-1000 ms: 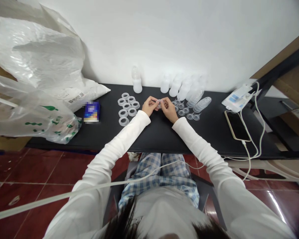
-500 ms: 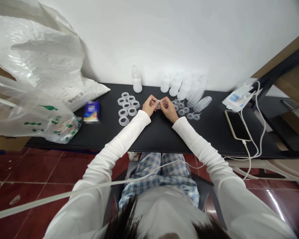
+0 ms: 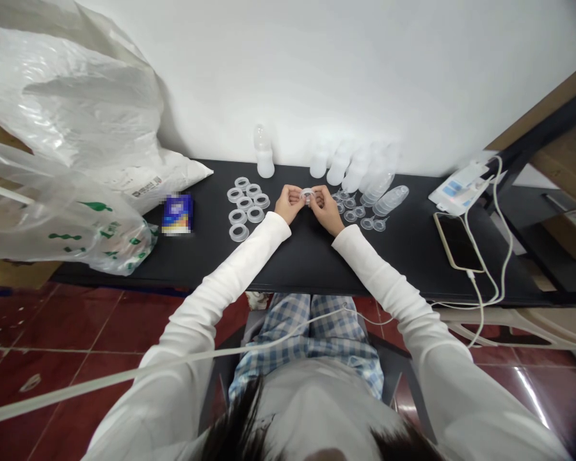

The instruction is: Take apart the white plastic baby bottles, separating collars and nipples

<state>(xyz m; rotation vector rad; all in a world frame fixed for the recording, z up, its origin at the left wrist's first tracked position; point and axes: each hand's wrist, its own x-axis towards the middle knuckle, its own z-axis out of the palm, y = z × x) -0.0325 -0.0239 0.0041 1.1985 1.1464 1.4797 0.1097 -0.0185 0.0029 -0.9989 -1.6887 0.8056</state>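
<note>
Pinching small ring [image 3: 308, 194] between left hand [image 3: 288, 203] and right hand [image 3: 325, 206]; loose rings [image 3: 244, 206] left, clear nipples [image 3: 360, 214] right.

Head cam looks fwd and down, fairly far above black table [image 3: 297, 256].

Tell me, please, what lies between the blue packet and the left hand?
Clear plastic rings lie there on the black table, as the head view shows.

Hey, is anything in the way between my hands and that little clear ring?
Nothing visible. The left hand and right hand both pinch the clear ring directly, over the black table; the loose rings lie off to the left.
</note>
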